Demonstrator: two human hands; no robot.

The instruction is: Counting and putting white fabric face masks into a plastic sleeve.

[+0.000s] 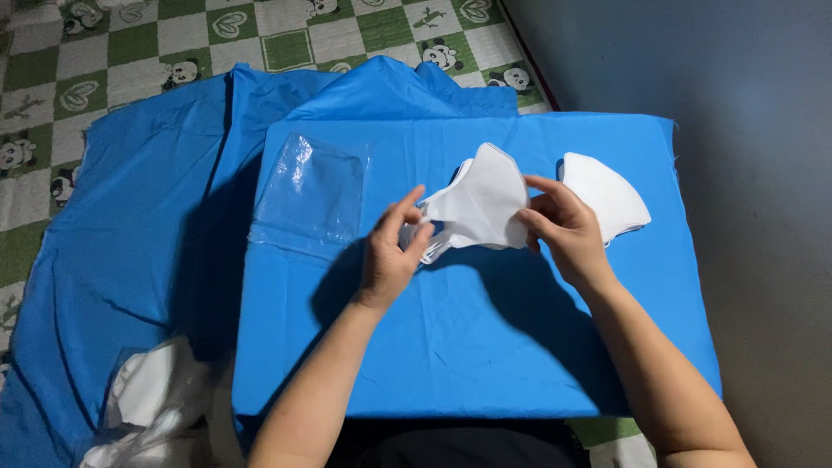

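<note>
While both hands, left (392, 251) and right (562, 227), pinch one white mask (478, 206) above the surface (451, 347) centre, a loose grip could drop it onto the stack (607, 192) near the far right corner.

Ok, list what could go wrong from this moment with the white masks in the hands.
1. The left hand pinches the white masks only at one edge while the right hand holds the other; the loose layers near the left fingers could fan out and slip onto the blue cloth.
2. The stack of masks sits just behind the right hand, so a backward move might knock it askew.
3. The clear plastic sleeve lies flat and unweighted; a brush of the left hand could shift it.
</note>
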